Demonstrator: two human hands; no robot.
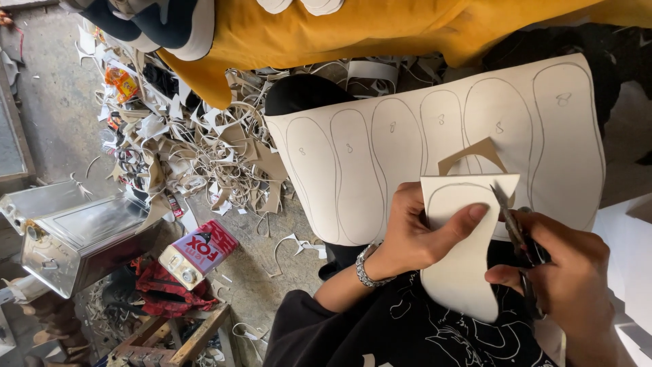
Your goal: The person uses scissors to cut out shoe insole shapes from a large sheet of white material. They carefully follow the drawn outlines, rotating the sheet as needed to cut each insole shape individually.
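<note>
The left hand (414, 234) pinches the cream sole piece (462, 245) over the lap, thumb pressed flat on it; the right hand (564, 272) is clenched round the scissors (516, 231), whose blades bite its top edge. With the thumb this near, a slip risks a nick or a cut wandering off the pencil line

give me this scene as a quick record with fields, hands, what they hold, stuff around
left hand: grips a cut cream sheet piece, thumb across its face
right hand: holds scissors, blades at the piece's right edge
large sheet: cream, pencilled with a row of sole outlines, lying behind the hands
wrist: metal bracelet on the left
floor: heap of offcut strips, red tin can, metal box
</note>
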